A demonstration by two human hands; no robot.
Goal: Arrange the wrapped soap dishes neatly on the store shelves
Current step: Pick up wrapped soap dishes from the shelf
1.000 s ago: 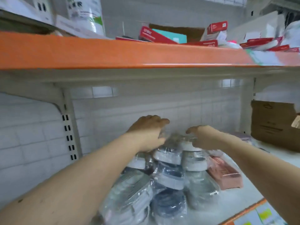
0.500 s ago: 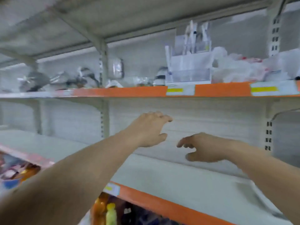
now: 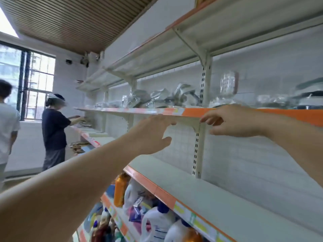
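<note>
Both my arms reach forward with nothing in either hand. My left hand (image 3: 153,135) hovers with spread, relaxed fingers just below the orange front edge of the upper shelf (image 3: 192,112). My right hand (image 3: 232,121) is level with that edge, fingers loosely bent, holding nothing. Several plastic-wrapped soap dishes (image 3: 167,97) lie in a loose row on that shelf, beyond and above both hands. More wrapped items (image 3: 272,100) sit further right on the same shelf.
A bare white shelf (image 3: 227,198) runs below my hands. Detergent bottles (image 3: 157,222) fill the shelf under it. A slotted upright post (image 3: 197,145) stands between my hands. Two people (image 3: 54,130) stand at the left near a window.
The view has swung left and up, away from the stacked dishes seen a second ago. Both empty hands have risen from the lower shelf to the upper shelf's edge.
</note>
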